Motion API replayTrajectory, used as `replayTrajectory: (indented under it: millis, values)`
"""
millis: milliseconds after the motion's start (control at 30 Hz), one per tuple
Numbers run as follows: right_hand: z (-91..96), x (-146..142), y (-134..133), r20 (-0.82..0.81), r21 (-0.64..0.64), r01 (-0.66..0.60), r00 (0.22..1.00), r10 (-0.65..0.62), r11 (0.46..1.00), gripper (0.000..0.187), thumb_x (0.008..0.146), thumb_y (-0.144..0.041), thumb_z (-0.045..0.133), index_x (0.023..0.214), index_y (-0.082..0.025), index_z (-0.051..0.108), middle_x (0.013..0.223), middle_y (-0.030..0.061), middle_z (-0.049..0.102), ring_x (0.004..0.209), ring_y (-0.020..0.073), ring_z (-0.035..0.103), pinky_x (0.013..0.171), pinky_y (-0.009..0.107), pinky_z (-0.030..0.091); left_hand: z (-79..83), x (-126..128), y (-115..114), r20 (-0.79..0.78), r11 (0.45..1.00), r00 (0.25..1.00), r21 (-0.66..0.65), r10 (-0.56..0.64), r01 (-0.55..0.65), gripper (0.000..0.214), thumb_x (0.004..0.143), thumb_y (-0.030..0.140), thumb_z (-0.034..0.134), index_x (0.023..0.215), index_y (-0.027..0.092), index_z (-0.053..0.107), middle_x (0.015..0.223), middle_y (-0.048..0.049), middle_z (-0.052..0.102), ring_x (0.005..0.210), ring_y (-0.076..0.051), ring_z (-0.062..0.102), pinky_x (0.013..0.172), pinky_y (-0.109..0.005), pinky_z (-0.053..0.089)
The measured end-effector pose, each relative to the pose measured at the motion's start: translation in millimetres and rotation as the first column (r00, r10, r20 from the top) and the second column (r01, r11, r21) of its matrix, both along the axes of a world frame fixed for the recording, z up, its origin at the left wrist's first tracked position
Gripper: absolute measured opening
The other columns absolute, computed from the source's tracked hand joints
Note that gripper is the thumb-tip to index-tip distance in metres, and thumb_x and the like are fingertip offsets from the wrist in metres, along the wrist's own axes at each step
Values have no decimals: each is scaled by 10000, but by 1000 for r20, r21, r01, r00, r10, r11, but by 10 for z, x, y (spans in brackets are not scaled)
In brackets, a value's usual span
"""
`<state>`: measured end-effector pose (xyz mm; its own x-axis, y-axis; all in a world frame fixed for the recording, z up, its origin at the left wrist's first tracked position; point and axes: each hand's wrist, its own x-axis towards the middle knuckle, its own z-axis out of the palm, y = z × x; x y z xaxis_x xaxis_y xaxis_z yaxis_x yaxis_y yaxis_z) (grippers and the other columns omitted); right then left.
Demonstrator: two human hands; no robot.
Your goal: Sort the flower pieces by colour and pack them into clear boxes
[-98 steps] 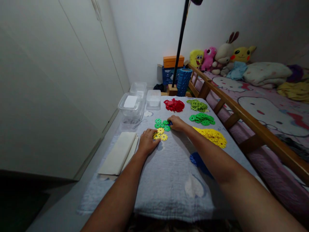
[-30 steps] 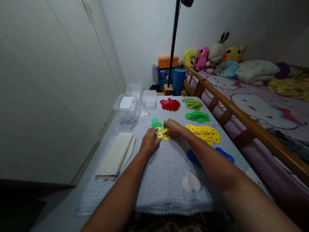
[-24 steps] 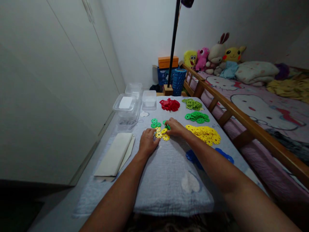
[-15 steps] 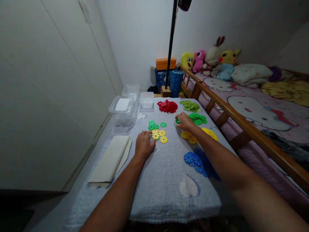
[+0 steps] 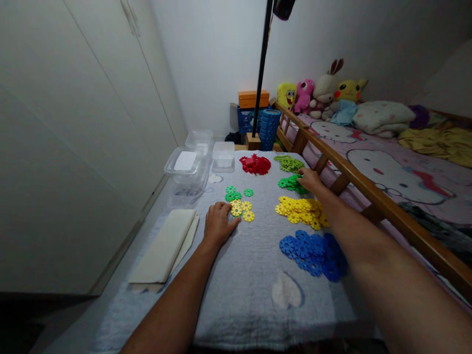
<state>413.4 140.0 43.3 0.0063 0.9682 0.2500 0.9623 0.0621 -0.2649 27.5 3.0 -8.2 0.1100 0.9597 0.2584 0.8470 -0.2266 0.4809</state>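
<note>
My left hand [image 5: 218, 223] rests palm down on the cloth, thumb and fingers apart, its fingertips beside a small group of yellow snowflake discs [image 5: 248, 216]. Several green snowflake discs [image 5: 230, 189] lie just behind these, and a bit of green shows beneath the yellow ones. At the right, my right hand [image 5: 310, 181] has its bent fingers down on the pile of green discs [image 5: 287, 183], closed about a green disc there; the fingers partly hide it. Piles of yellow discs [image 5: 295, 209] and blue discs [image 5: 302, 248] lie nearer me, under and beside my right forearm.
Red discs [image 5: 255, 164] and lime-green discs [image 5: 289, 162] are heaped at the back. Clear plastic boxes [image 5: 186, 169] stand at the back left. Folded cream-coloured sheets [image 5: 165, 246] lie at the left. A wooden bed rail [image 5: 346, 174] runs along the right, and a black pole [image 5: 261, 69] rises behind.
My right hand has moved right with a green disc, from the cloth onto the green pile. The yellow and blue piles show more fully now. My left hand stays in place.
</note>
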Motion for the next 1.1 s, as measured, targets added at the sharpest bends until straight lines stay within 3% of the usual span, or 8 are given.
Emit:
replayTrajectory:
  millis: [100, 167, 333, 467, 633, 900, 1100]
  values:
    - [30, -93, -43, 13, -10, 119, 993, -118, 993, 340, 791, -75, 606, 1111, -136, 704, 1179, 203, 709, 1091, 318, 638, 980, 463, 462, 2, -1, -1, 6, 1000, 1000, -2, 2, -2, 387, 789, 395, 778, 1126, 230, 683, 1191, -92, 646, 1111, -303, 569, 993, -445, 475]
    - [68, -223, -79, 17, -3, 118, 993, -117, 993, 338, 828, -111, 606, 1152, -154, 692, 1256, 186, 686, 1192, 313, 602, 1053, 468, 427, -1, 0, -1, 7, 1000, 1000, 0, 1, -1, 387, 792, 395, 777, 1126, 221, 684, 1190, -97, 646, 1109, -301, 572, 996, -445, 475]
    - [53, -829, -206, 1, -44, -105, 994, 106, 993, 317, 854, -146, 632, 1163, -169, 700, 1254, 111, 709, 1194, 234, 616, 1085, 369, 420, -6, 7, 1, 2, 1000, 1000, 8, 4, -4, 336, 815, 376, 755, 1110, 230, 690, 1181, -95, 644, 1105, -296, 577, 990, -442, 478]
    - [-106, -1429, -308, -8, -198, -386, 920, 392, 901, 378, 856, -206, 673, 1232, -165, 687, 1317, 124, 688, 1231, 246, 610, 1100, 363, 407, 2, 9, -3, 5, 1000, 1000, 10, -5, 5, 317, 831, 360, 742, 1115, 231, 692, 1182, -95, 646, 1105, -292, 577, 999, -441, 476]
    - [-284, -1869, -309, 59, -208, -349, 928, 368, 914, 516, 846, -146, 634, 1361, -182, 617, 1369, 132, 658, 1232, 254, 593, 1075, 369, 410, 5, 11, -9, 20, 1000, 1000, 20, -2, 2, 292, 834, 348, 734, 1105, 246, 697, 1174, -87, 646, 1122, -294, 571, 998, -440, 476]
    - [-284, -1831, -380, 67, -210, -318, 939, 338, 925, 440, 814, -205, 689, 1253, -174, 686, 1207, 121, 687, 1094, 223, 608, 981, 301, 439, -20, -4, 6, 11, 1000, 1000, 11, -7, 6, 324, 837, 368, 721, 1129, 232, 698, 1195, -96, 651, 1126, -306, 570, 1011, -453, 471]
    - [-101, -1292, -400, 42, -136, -288, 954, 296, 948, 382, 822, -182, 654, 1197, -146, 715, 1184, 131, 699, 1123, 240, 609, 1010, 317, 446, -33, -8, 4, -8, 1000, 1000, 20, -8, 8, 330, 834, 379, 718, 1137, 250, 703, 1209, -92, 649, 1124, -299, 580, 1000, -449, 478]
